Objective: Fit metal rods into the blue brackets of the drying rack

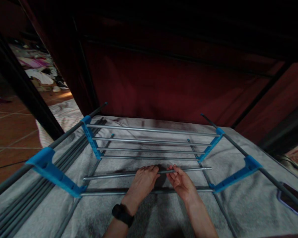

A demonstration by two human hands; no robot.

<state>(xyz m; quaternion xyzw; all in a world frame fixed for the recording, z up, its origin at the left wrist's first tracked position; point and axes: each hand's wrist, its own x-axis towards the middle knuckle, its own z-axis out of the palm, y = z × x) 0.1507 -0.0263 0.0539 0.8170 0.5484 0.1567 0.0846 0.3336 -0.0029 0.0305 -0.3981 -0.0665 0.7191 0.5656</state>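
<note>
A loose grey metal rod (106,176) lies crosswise in front of me, between the sides of a partly assembled rack of tubes and blue plastic brackets. My left hand (143,183), with a black watch on the wrist, curls over the rod's middle from above. Palm turned upward, my right hand (181,182) pinches the same rod between thumb and fingers. The front left bracket (53,170) and front right bracket (238,174) have one crossbar (104,192) between their lower ends. Several crossbars (151,129) join the rear left bracket (90,137) and rear right bracket (213,145).
Several spare grey tubes (46,185) lie bundled on the left of the grey blanket (258,211). A phone (293,198) rests at the right, partly behind a side tube. Dark red panelling (151,89) rises behind the rack. Clothes (39,76) are piled at the far left.
</note>
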